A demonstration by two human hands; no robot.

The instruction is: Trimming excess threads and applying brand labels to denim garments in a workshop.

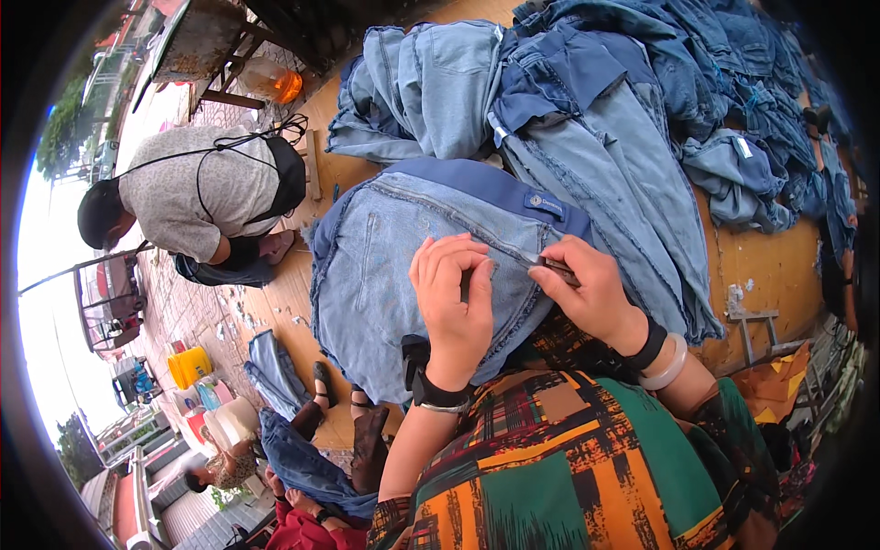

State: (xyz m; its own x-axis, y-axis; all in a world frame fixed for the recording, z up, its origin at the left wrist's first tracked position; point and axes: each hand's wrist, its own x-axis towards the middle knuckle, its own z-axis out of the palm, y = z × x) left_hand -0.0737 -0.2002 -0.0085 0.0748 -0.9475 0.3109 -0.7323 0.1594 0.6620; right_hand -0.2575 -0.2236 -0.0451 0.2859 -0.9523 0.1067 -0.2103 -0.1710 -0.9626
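Inside-out light-blue jeans (403,247) lie across my lap and the table in front of me, with a seam running over them and a dark waistband with a label at the far right. My left hand (454,298) hovers over the denim with its fingers curved and the thumb apart from them; nothing shows in it. On the right, my right hand (591,284) pinches a small dark metal tool (561,269), apparently thread snips, beside the seam below the label. Its palm hides most of the tool.
More jeans (587,156) lie beyond, with a darker denim pile (733,82) at the far right. On the left, a person in a grey shirt (202,188) bends over. Another person in red (316,522) sits at lower left with denim. A yellow bucket (189,366) stands behind.
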